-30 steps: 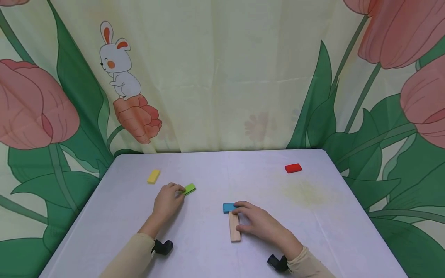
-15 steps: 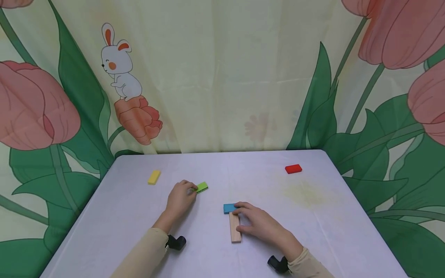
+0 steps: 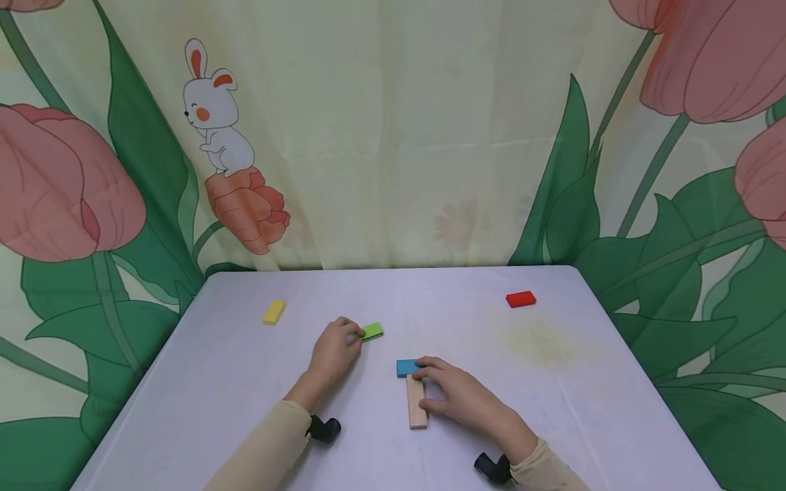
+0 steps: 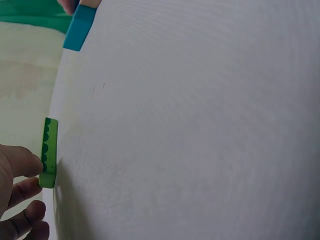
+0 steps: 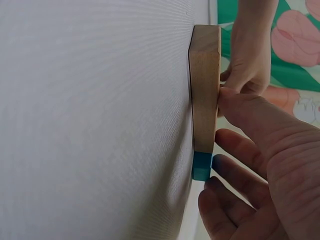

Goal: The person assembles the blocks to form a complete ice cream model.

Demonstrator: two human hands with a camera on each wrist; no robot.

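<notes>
We see the left hand (image 3: 336, 349) pinching the green scallop-patterned block (image 3: 372, 332) between thumb and fingers, left of and beyond the blue block (image 3: 406, 368); the right hand (image 3: 457, 392), fingers loosely bent and spread, touches thumb to the plain wooden block (image 3: 416, 408) and fingertips to the blue one.

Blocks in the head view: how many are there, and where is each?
5: yellow block back left, green block pinched in the left hand, blue block and plain wooden block at the right hand, red block back right.
</notes>
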